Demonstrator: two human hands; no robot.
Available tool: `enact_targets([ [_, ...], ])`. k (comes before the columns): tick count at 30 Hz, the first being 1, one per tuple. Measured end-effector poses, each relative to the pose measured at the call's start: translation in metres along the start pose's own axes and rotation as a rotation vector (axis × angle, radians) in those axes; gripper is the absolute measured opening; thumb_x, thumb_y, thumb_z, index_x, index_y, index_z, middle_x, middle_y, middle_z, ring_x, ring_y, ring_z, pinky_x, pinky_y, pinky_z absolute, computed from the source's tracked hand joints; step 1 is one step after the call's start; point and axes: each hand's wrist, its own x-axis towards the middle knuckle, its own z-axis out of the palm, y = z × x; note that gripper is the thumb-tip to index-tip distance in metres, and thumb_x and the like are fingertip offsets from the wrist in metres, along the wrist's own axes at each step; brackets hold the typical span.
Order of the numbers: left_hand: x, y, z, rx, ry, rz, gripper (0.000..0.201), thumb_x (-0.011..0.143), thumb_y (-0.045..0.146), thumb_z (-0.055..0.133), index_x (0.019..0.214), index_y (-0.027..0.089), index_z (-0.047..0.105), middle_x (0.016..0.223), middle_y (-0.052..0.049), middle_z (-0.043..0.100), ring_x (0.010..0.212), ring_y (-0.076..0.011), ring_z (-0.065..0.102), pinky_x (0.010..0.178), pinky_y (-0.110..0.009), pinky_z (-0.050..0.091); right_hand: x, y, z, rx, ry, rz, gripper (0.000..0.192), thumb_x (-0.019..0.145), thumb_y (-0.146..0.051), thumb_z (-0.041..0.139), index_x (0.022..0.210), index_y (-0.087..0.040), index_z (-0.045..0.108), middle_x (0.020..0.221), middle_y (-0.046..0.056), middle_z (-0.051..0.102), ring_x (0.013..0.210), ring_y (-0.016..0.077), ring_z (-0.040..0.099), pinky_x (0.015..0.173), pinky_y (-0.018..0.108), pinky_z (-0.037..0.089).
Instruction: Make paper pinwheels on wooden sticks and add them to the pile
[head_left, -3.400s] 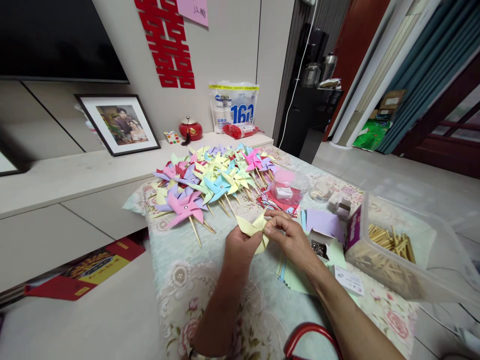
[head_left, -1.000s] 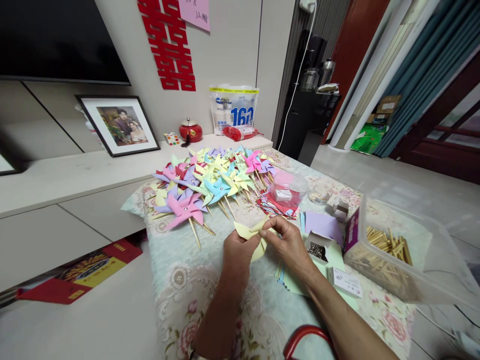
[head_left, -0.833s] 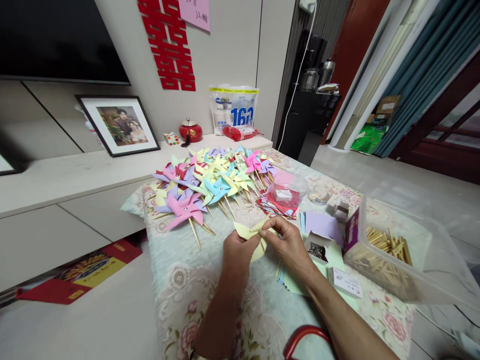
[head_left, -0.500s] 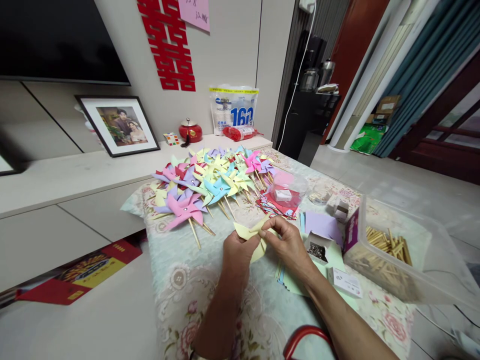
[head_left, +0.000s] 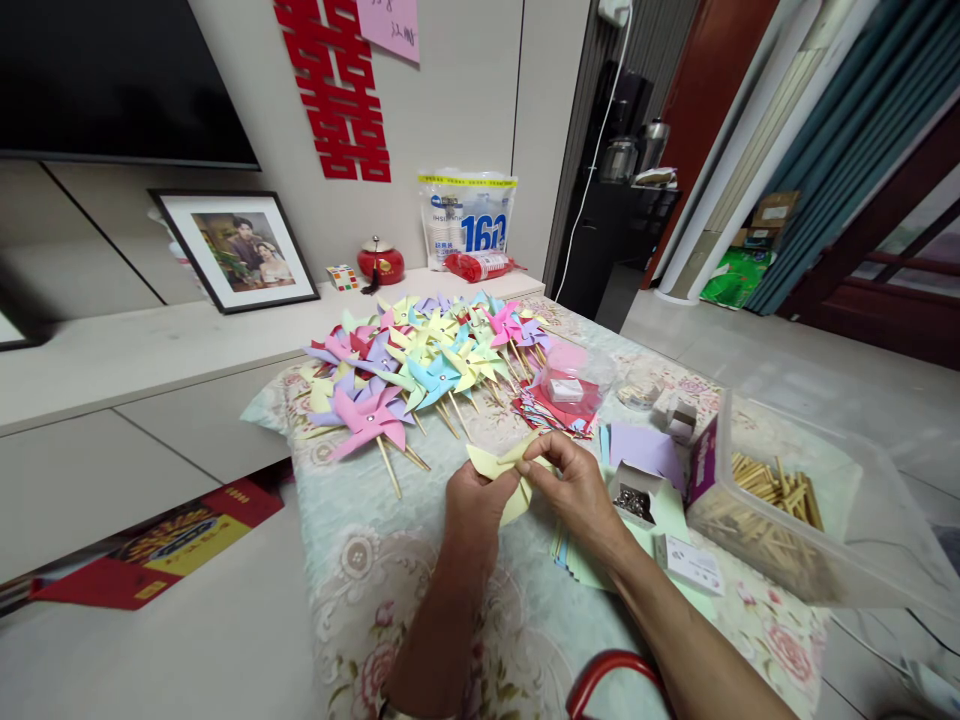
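Observation:
Above the flowered tablecloth, both hands grip a pale yellow paper pinwheel [head_left: 489, 462] whose blades are folded toward the middle. My left hand [head_left: 474, 500] is closed on its lower left part, thumb near the centre. With thumb and forefinger, my right hand [head_left: 571, 482] pinches a blade at the centre; whether a pin sits there is hidden by the fingers. A pile of finished pinwheels [head_left: 436, 378] on sticks lies beyond the hands. Just right of my right hand is an open small box [head_left: 634, 500] of shiny metal pins, on sheets of coloured paper [head_left: 646, 452].
At the right stands a clear plastic bin [head_left: 750, 545] holding wooden sticks [head_left: 780, 490]. A small white box [head_left: 688, 564] lies before it. Red paper pieces and a plastic bag [head_left: 574, 375] are mid-table. A red curved handle [head_left: 615, 672] shows at the near edge.
Almost nothing differs. Both hands stay on the yellow pinwheel in the same grip, with only a very slight shift.

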Motion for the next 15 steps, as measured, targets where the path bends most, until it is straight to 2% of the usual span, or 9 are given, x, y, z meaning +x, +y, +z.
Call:
enact_targets([
  [15, 0.0032, -0.0037, -0.0011, -0.049, -0.025, 0.000, 0.044, 0.050, 0.026, 0.086, 0.090, 0.009, 0.076, 0.079, -0.009, 0.078, 0.069, -0.0236, 0.071, 0.068, -0.032, 0.054, 0.0014, -0.0051, 0.0032, 0.082, 0.059, 0.039, 0.016, 0.074, -0.028, 0.071, 0.081, -0.022, 0.058, 0.081, 0.001, 0.065, 0.076, 0.0179, 0.063, 0.072, 0.030, 0.049],
])
